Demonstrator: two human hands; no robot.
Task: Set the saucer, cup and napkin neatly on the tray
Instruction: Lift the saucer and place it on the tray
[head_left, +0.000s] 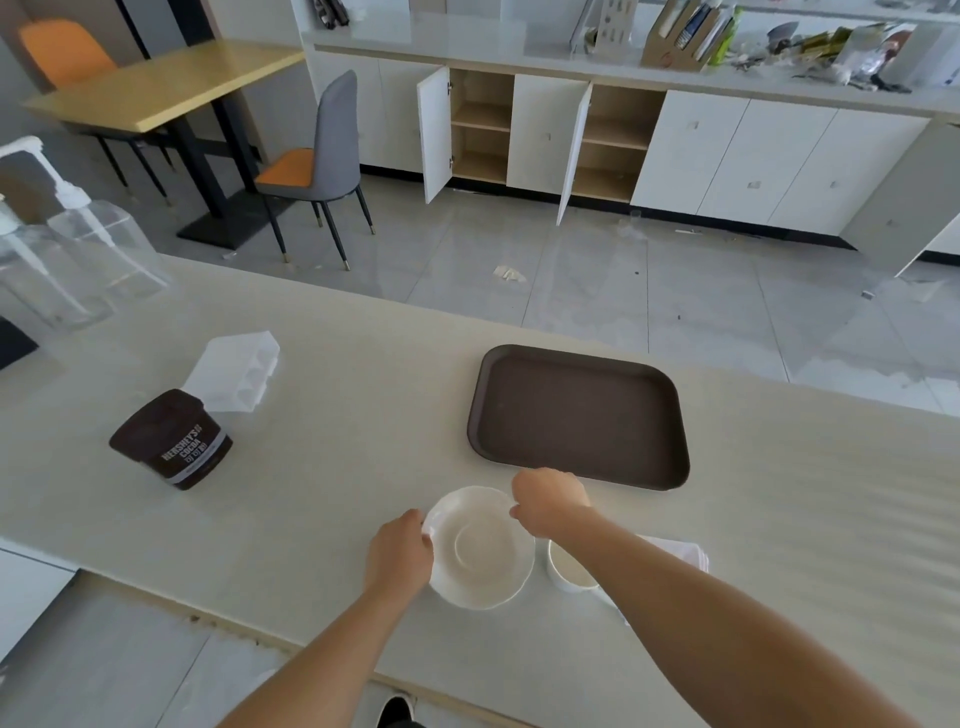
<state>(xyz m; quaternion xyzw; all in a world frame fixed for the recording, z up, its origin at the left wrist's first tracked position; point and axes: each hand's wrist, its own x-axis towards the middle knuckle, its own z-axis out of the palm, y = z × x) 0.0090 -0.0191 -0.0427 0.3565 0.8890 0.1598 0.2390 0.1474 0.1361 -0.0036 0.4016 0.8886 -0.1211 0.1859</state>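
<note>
Only readable text is sitting on the dark brown cocoa tub (171, 439) at the left of the counter (332, 415): white lettering reading "HERSHEY'S" with "COCOA" under it. A third line below is showing but too blurred to make out. Books (691, 26) on the far shelf are carrying spine markings, too small to read. Nothing else legible.
</note>
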